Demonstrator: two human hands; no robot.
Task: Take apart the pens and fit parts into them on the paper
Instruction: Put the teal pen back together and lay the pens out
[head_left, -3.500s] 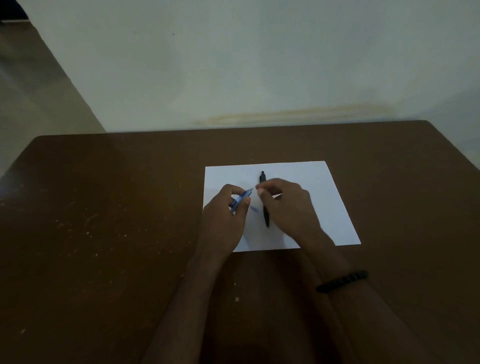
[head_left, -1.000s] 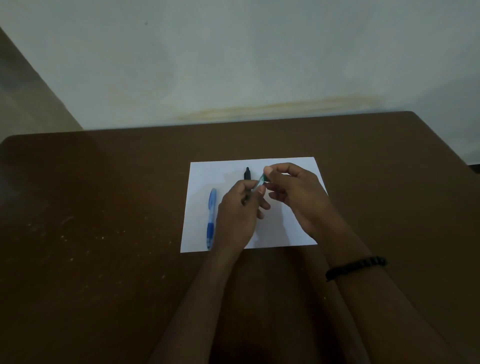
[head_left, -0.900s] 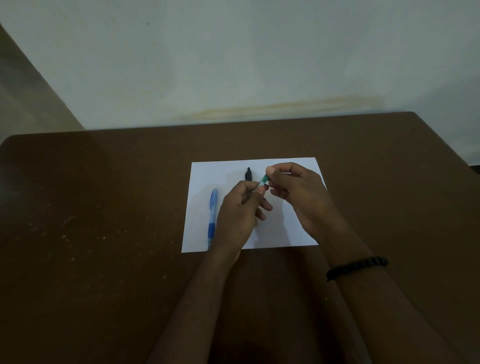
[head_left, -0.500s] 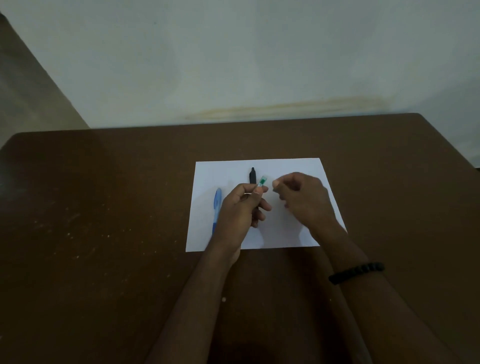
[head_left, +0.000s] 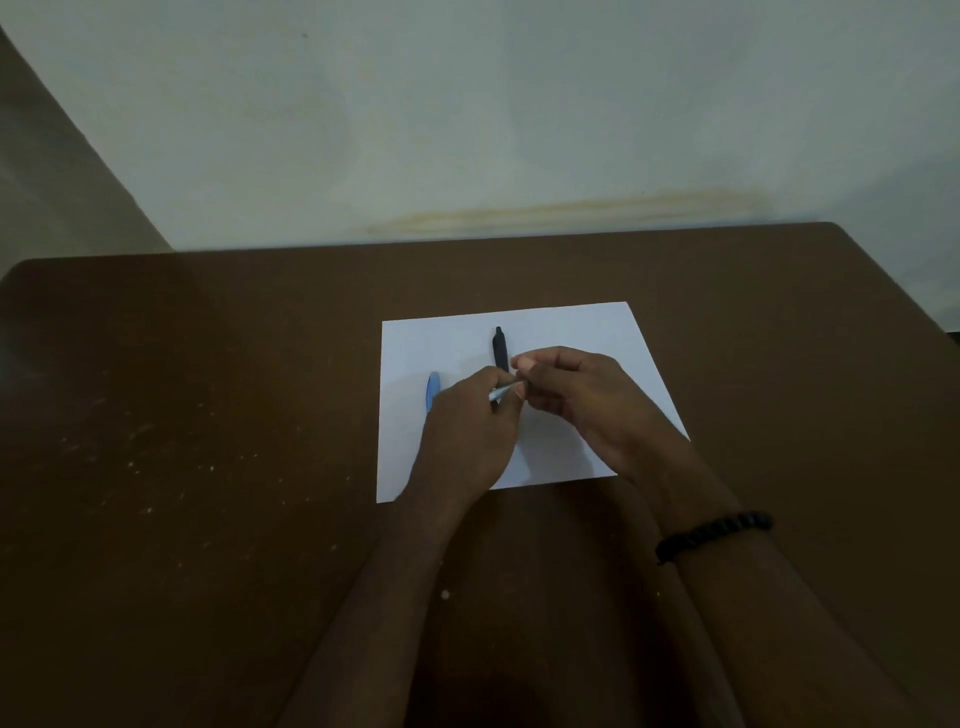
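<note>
A white sheet of paper (head_left: 571, 332) lies on the brown table (head_left: 208, 415). My left hand (head_left: 467, 431) is closed around a green-tinted pen; only a short pale stretch of the pen (head_left: 503, 391) shows between my hands. My right hand (head_left: 576, 395) pinches that pen's upper end with thumb and fingertips, touching my left hand. A black pen (head_left: 500, 349) lies on the paper just behind my hands, its lower part hidden. A blue pen (head_left: 432, 391) lies on the paper to the left, mostly covered by my left hand.
A pale wall (head_left: 519, 130) rises right behind the table's far edge. A black bead bracelet (head_left: 714, 532) sits on my right wrist. Small pale specks dot the table on the left.
The blue pen went from my hands down onto the paper's left side, and I took up the green-tinted pen. In the last half second my right hand came back onto its upper end.
</note>
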